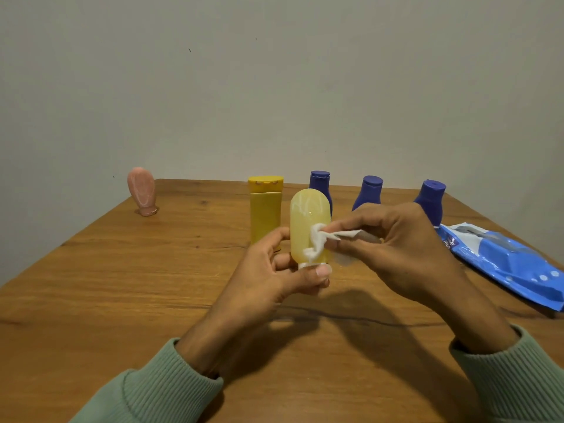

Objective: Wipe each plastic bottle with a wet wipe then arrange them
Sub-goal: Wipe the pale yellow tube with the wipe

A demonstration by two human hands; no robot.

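A pale yellow squeeze bottle (306,218) stands cap-down above the table, and my left hand (274,276) grips its lower end and white cap. My right hand (406,248) pinches a white wet wipe (323,241) and presses it against the bottle's front. Behind stand a darker yellow flip-cap bottle (265,209) and three blue bottles (320,184), (370,192), (431,201) in a row. A pink squeeze bottle (142,190) stands cap-down at the table's far left corner.
A blue wet-wipe pack (512,264) lies with its flap open at the right edge of the wooden table (122,285). A plain wall rises right behind the table's far edge. Green sleeves cover both forearms.
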